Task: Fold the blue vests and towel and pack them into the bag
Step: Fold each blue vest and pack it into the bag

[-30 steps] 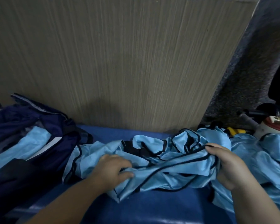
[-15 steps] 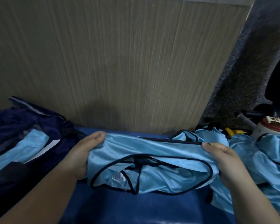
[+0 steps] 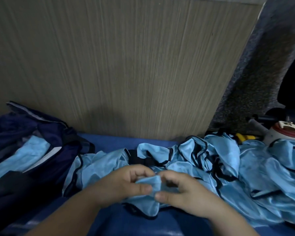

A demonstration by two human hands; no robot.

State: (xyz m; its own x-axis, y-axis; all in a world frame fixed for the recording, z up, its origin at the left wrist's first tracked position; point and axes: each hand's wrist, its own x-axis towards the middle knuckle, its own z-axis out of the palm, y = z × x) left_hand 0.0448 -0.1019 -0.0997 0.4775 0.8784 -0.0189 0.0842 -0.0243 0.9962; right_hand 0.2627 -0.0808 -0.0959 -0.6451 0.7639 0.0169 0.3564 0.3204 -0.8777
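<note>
Here, centre frame: a person's left hand (image 3: 124,183) & right hand (image 3: 184,193) meet over a crumpled, shiny light-blue vest with dark piping (image 3: 95,166). Each hand pinches the same bunched fold of cloth btwn thumb and curled fingers. The vest lies spread on a glossy blue padded surface (image 3: 119,142), just right of an open dark navy fabric bag (image 3: 58,133). The bag sits at left w/ a light-blue garment (image 3: 29,150) showing inside. More light-blue vests (image 3: 271,167) w/ dark trim lie heaped at right, touching the held one. Behind: a wood-grain panel (image 3: 126,65). Far right: a red-and-white round object (image 3: 286,132) and a small yellow item (image 3: 243,137), both too blurred to identify.
</note>
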